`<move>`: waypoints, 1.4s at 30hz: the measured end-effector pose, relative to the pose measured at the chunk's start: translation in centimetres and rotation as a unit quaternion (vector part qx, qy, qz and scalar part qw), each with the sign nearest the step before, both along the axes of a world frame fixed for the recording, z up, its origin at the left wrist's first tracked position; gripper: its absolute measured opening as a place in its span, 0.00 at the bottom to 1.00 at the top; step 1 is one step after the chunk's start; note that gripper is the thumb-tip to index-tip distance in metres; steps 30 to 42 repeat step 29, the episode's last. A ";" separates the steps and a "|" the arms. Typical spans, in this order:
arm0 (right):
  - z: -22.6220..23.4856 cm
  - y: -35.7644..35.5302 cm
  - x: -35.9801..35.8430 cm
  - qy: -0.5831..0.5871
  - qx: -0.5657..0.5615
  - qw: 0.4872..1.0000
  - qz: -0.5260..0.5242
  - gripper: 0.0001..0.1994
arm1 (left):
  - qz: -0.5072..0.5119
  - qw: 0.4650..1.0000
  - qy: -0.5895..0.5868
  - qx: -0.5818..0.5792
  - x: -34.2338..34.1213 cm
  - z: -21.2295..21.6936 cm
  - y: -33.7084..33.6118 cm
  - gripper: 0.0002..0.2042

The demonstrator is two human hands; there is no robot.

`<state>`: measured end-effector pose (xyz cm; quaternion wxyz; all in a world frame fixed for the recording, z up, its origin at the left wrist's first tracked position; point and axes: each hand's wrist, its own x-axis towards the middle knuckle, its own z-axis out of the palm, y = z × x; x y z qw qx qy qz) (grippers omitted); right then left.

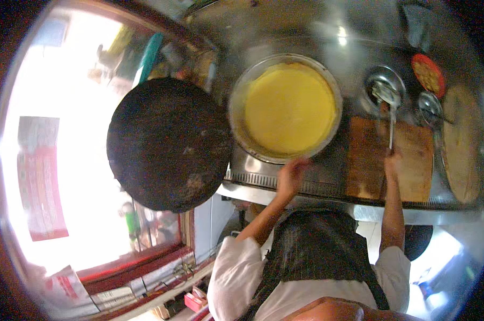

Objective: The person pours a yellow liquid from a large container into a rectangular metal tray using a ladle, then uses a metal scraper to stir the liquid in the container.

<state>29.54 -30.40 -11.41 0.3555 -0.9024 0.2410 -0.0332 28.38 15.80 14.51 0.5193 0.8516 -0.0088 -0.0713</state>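
A wide round metal pan (236, 140) stands on the steel counter, with a flat yellow pancake-like round (290, 109) filling most of it. My left hand (293, 175) is at the pan's near rim; its fingers are blurred, so their grip is unclear. Further right, my right hand (393, 164) is closed around the handle of a long metal spoon (392, 120). The spoon's head has a pale, creamy stuff on it and lies over a small metal bowl (397, 78). Beneath that handle lies a rectangular wooden board (416, 166).
Left of the pan is a large blackened round lid or griddle (167, 144), close to a bright window (84, 160). A red bowl (441, 80) of light brown pieces, a small metal dish (428, 101) and a rounded wooden board (461, 144) stand at the right. The counter's front edge (418, 215) runs before me.
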 end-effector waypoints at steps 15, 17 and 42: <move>18.4 14.8 3.0 -0.305 0.361 0.881 -0.022 0.06 | 0.453 0.854 -0.167 -0.193 -14.0 18.5 38.3 0.32; 20.2 15.6 2.5 -0.319 0.347 0.882 -0.002 0.04 | 0.416 0.851 -0.108 -0.303 -14.4 18.4 38.9 0.29; 19.4 15.2 -0.8 -0.321 0.342 0.881 -0.058 0.05 | 0.336 0.800 -0.063 -0.493 3.4 7.3 28.1 0.31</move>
